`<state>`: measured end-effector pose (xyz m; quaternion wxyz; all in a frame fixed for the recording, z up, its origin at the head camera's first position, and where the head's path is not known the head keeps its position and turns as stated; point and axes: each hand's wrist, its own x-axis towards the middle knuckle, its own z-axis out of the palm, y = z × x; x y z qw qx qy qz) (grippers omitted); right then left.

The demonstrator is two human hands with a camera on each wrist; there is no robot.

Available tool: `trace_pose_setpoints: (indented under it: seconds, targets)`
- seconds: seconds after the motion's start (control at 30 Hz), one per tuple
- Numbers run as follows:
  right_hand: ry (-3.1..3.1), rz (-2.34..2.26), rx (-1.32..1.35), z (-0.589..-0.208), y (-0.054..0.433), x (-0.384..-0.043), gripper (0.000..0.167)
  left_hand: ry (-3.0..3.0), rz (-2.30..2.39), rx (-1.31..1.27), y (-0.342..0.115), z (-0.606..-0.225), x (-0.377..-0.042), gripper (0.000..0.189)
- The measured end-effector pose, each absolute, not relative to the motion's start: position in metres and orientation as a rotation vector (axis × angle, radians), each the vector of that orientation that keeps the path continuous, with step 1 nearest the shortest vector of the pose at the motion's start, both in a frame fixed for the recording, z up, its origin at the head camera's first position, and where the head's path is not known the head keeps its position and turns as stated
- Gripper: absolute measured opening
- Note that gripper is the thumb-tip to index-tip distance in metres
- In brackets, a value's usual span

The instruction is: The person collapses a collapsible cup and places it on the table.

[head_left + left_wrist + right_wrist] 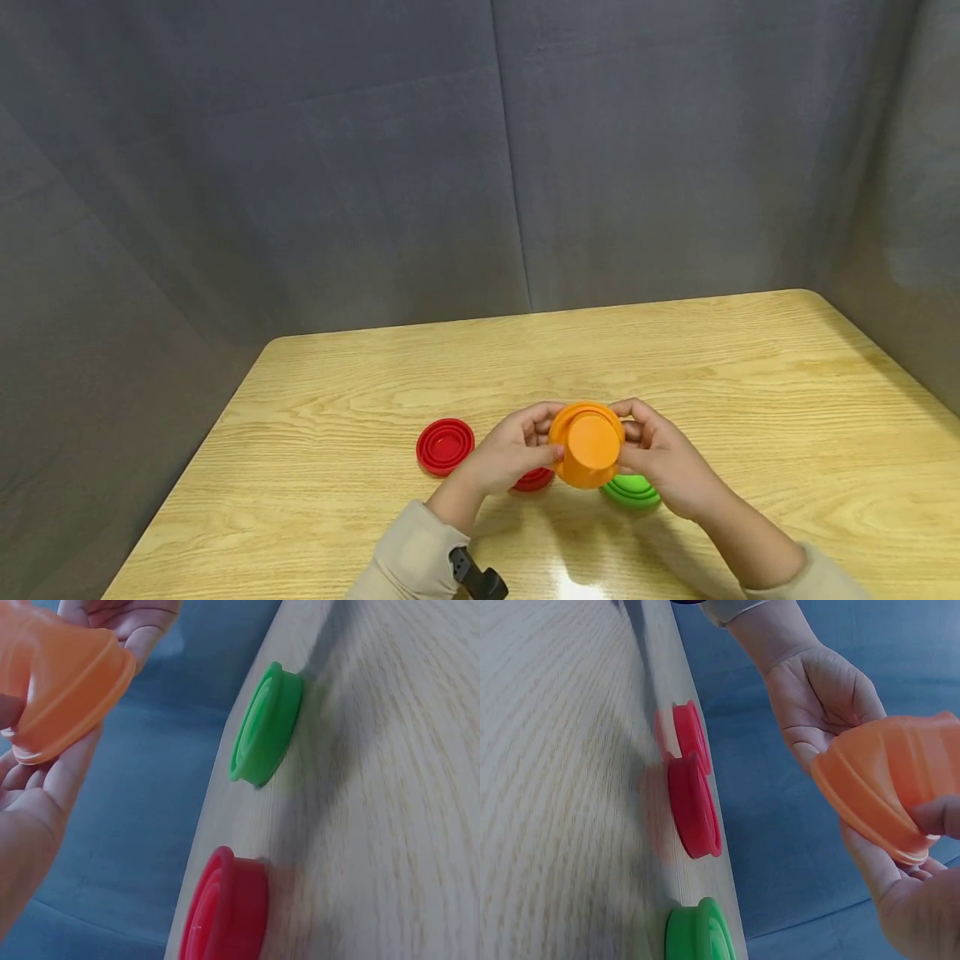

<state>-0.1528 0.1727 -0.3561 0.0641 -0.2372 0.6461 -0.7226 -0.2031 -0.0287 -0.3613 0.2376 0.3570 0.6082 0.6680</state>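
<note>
Both hands hold an orange collapsible silicone cup (pixel 592 442) up over the table, its round base turned toward the head camera. My left hand (pixel 504 452) grips the rim on the left side, thumb in front and fingers behind. On the opposite side my right hand (pixel 670 463) pinches the rim the same way. Part of the cup's wall is folded and uneven, as the right wrist view shows at its orange side (pixel 877 772). Below the hands lie a flattened green cup (pixel 632 493) and a flattened red cup (pixel 534 481), both partly hidden in the head view.
Another flattened red cup (pixel 446 447) lies left of the left hand. All rest on a light wood-grain table (pixel 337 400). Grey curtains (pixel 375 183) hang behind it and along the sides. A black strap device (pixel 477 577) is on the left sleeve.
</note>
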Motion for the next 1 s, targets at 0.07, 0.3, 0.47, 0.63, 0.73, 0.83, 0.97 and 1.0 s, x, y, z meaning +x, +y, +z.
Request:
trace_pose_setpoints:
  seconds: [0.07, 0.3, 0.47, 0.63, 0.73, 0.83, 0.97, 1.0]
  targets:
    - [1.994, -2.164, -0.688, -0.354, 0.171, -0.152, 0.024, 1.722, 1.823, 0.977, -0.029, -0.360, -0.202, 0.041]
    - [2.161, -2.083, -0.553, -0.349, 0.167, -0.151, 0.032, 1.844, 1.840, 0.922, -0.027, -0.358, -0.200, 0.038]
    - [2.175, -2.080, -0.504, -0.348, 0.164, -0.149, 0.033, 1.875, 1.843, 0.865, -0.027, -0.359, -0.200, 0.037]
    - [2.130, -2.086, -0.575, -0.347, 0.167, -0.148, 0.030, 1.835, 1.864, 0.854, -0.030, -0.361, -0.202, 0.035]
    - [2.031, -2.097, -0.693, -0.348, 0.172, -0.150, 0.025, 1.692, 1.890, 0.912, -0.034, -0.362, -0.203, 0.035]
    - [1.847, -2.132, -0.829, -0.350, 0.177, -0.151, 0.026, 1.529, 1.900, 0.969, -0.039, -0.364, -0.204, 0.037]
    - [1.618, -2.148, -0.954, -0.353, 0.182, -0.153, 0.031, 1.407, 1.889, 0.963, -0.043, -0.365, -0.205, 0.040]
    - [1.584, -2.141, -0.962, -0.353, 0.183, -0.153, 0.032, 1.394, 1.882, 0.945, -0.044, -0.365, -0.204, 0.041]
